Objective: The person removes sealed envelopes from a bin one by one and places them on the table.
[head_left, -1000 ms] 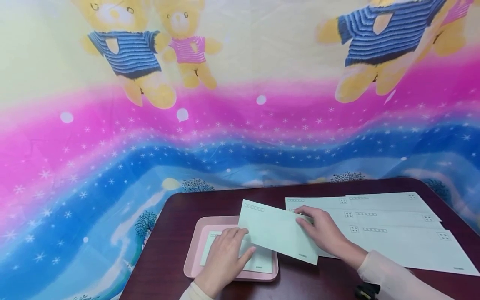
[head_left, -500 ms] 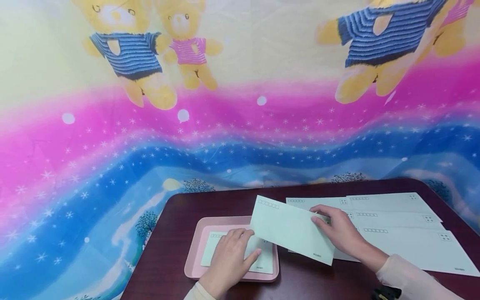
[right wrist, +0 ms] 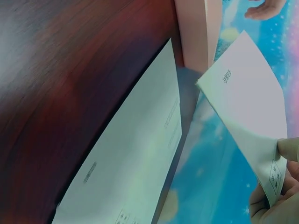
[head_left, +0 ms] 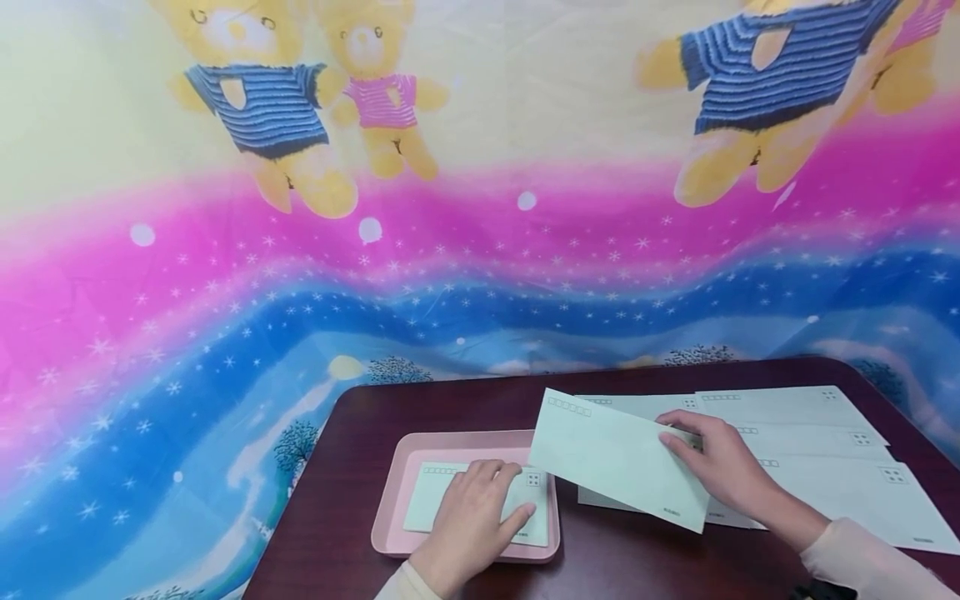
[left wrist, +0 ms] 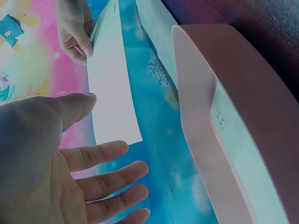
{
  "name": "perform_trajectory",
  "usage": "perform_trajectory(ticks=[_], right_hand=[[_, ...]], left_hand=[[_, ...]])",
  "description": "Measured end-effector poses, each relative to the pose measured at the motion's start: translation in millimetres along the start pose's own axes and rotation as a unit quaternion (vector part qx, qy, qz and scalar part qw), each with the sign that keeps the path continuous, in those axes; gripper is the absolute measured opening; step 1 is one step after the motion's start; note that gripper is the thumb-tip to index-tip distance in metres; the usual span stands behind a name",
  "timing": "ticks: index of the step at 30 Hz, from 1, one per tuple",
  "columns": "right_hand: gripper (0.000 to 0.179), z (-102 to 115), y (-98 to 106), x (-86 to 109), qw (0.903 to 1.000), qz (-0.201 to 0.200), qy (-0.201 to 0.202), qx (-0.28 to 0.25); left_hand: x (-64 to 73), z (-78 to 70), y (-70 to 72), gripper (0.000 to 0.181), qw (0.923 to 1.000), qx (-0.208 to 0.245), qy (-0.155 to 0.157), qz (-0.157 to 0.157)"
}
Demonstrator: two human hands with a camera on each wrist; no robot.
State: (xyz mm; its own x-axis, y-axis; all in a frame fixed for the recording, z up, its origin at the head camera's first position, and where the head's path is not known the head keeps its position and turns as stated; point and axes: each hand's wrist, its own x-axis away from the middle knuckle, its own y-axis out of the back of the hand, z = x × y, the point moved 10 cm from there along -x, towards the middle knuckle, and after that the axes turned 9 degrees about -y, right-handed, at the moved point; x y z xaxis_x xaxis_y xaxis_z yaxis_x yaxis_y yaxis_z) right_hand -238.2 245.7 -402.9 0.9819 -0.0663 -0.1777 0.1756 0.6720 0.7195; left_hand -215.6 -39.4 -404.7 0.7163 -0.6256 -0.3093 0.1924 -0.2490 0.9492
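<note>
My right hand [head_left: 716,458] pinches a pale green envelope [head_left: 618,458] by its right end, between thumb and fingers. The envelope hangs tilted above the table, its left corner near the right rim of a pink tray [head_left: 386,517]. Several similar envelopes [head_left: 420,500] lie in that tray. Over them hovers my left hand [head_left: 476,517], its fingers extended and holding nothing; the left wrist view shows this hand [left wrist: 93,172] with fingers spread, apart from the envelope [left wrist: 112,84]. In the right wrist view, thumb and fingers clasp the envelope's [right wrist: 252,102] printed corner.
Overlapping envelopes [head_left: 847,492] are spread on the right side of the dark wooden table [head_left: 630,567]. Behind the table hangs a cloth [head_left: 480,242] printed with teddy bears and snowflakes.
My right hand has carried the envelope rightward, away from above the tray and toward the spread envelopes. My left hand has stayed over the tray, shifting only slightly right.
</note>
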Motion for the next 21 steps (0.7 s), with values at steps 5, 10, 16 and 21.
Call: perform_trajectory(ticks=[5,10,16,21], right_hand=[[0.024,-11.5,7.9,2.9,0.9999,-0.007,0.003,0.011],[0.021,-20.8,13.2,5.8,0.9998,-0.013,0.005,0.014],[0.020,-32.1,15.6,9.8,0.9998,-0.003,-0.006,0.019],[0.020,-39.5,20.5,12.6,0.9997,-0.003,-0.003,0.023]], left_hand=[[-2.2,-4.8,-3.0,0.044,0.9999,-0.005,-0.009,0.004],[-3.9,-8.6,-3.7,0.043,0.9999,-0.007,-0.014,-0.002],[-6.8,-16.9,-4.2,0.042,0.9995,-0.012,-0.028,-0.013],[-8.3,-21.8,-6.8,0.043,0.9994,-0.007,-0.031,-0.010]])
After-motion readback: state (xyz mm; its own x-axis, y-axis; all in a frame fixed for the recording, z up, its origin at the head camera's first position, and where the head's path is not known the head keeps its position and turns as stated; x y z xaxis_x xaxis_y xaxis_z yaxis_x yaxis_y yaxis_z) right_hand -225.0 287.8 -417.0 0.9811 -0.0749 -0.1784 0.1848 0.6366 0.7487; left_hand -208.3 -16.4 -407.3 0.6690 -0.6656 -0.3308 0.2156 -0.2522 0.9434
